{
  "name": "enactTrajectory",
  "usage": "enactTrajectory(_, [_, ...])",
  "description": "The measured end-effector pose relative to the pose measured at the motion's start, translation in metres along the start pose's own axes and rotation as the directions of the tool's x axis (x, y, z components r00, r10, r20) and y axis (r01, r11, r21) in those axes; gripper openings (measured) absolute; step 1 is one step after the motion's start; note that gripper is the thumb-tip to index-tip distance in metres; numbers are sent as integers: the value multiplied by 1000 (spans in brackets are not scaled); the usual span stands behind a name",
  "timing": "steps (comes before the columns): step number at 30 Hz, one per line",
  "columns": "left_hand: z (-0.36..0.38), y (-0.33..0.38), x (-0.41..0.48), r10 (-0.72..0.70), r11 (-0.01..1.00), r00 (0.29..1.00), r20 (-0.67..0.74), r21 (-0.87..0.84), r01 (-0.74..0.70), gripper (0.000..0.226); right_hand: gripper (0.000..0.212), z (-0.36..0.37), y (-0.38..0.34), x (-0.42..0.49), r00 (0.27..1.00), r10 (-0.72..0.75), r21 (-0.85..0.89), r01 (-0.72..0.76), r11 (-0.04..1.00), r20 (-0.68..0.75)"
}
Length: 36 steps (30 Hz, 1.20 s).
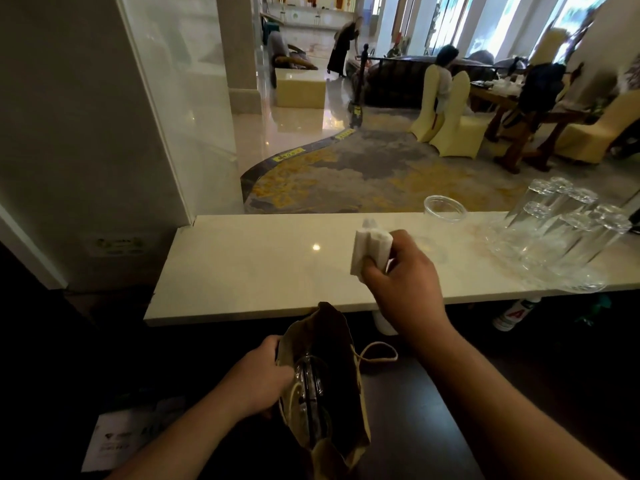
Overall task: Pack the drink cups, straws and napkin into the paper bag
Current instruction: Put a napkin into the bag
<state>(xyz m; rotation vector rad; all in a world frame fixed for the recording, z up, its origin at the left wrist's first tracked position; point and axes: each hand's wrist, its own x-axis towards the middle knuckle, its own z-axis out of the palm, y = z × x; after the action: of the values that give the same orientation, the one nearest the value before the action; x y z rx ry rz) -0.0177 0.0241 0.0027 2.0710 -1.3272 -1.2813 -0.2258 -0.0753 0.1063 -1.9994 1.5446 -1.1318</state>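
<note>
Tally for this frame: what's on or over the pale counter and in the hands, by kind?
Upside-down clear glasses: 6 as far as I can tell, clustered at the counter's right end
Upright clear plastic cup: 1
White napkin, in the right hand: 1
Brown paper bag, held open by the left hand: 1
Total: 9

cup (309, 382) dim inside paper bag (349, 368), bag bottom cut off

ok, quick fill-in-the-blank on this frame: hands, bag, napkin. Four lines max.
1. The right hand holds a white ____ above the counter.
2. The left hand holds open the brown paper ____.
3. A lidded cup sits ____ the bag.

Missing: napkin; bag; inside
</note>
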Motion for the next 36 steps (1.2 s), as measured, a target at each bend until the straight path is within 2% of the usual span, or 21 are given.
enactTrajectory(4, [0,0,2,-11,1000,1000,0,2,11,55,20,21,-21,-9,997,-29,-6,30,1000,72])
enactTrajectory(8, [-1,0,1,-19,1000,1000,4,-17,19,53,18,48,-16,-34,966,-45,-68,65,996,256])
enactTrajectory(11, [0,-4,2,-7,999,1000,2,-37,7,48,28,73,-3,-54,911,-2,-181,85,980,413])
enactTrajectory(13, [0,-6,3,-7,999,1000,0,-37,7,47,32,86,4,-63,862,37,-261,113,959,506])
enactTrajectory(15, [-1,-6,3,-14,999,1000,11,-33,15,44,31,92,5,-65,767,112,-327,134,935,632])
enactTrajectory(17, [-1,-6,4,-17,999,1000,15,-33,17,43,39,98,9,-66,675,220,-385,102,917,704])
enactTrajectory(18, [-1,-6,4,-13,999,1000,11,-33,14,44,40,103,14,-68,653,265,-405,69,912,709])
enactTrajectory(21, [-1,-6,3,-8,1000,1000,13,-29,8,53,31,122,31,-74,648,349,-446,-17,895,677])
enactTrajectory(26, [-1,-5,0,-16,1000,1000,26,-21,17,60,33,140,44,-80,579,386,-509,58,859,718])
enactTrajectory(30, [-3,-4,-1,-32,999,999,27,-20,33,61,31,149,52,-88,544,351,-519,190,834,763])
enactTrajectory(36, [-1,-2,-4,-27,1000,1000,17,-11,27,61,35,148,47,-92,492,381,-516,171,840,783])
